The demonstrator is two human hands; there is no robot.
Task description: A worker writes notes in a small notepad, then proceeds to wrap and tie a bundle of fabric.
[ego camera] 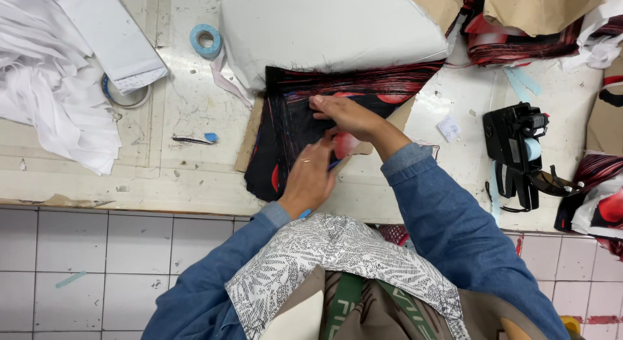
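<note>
A stack of black fabric pieces [285, 129] with red patches and frayed thread edges lies on a worn white table [188, 113], over a brown cardboard pattern [250, 142]. My right hand [344, 114] presses flat on the fabric, fingers pointing left. My left hand [310, 177], with a ring on one finger, is closed around a blue pen or marker [334, 164] at the fabric's near edge. Both arms wear blue denim sleeves.
A thick white fabric stack [331, 28] lies just behind the black pieces. A blue tape roll [206, 40], white cloth heap [45, 93] and small blue-tipped tool [195, 139] lie left. A black labelling gun [516, 151] and more red-black fabric [519, 44] lie right. White tiled floor lies below.
</note>
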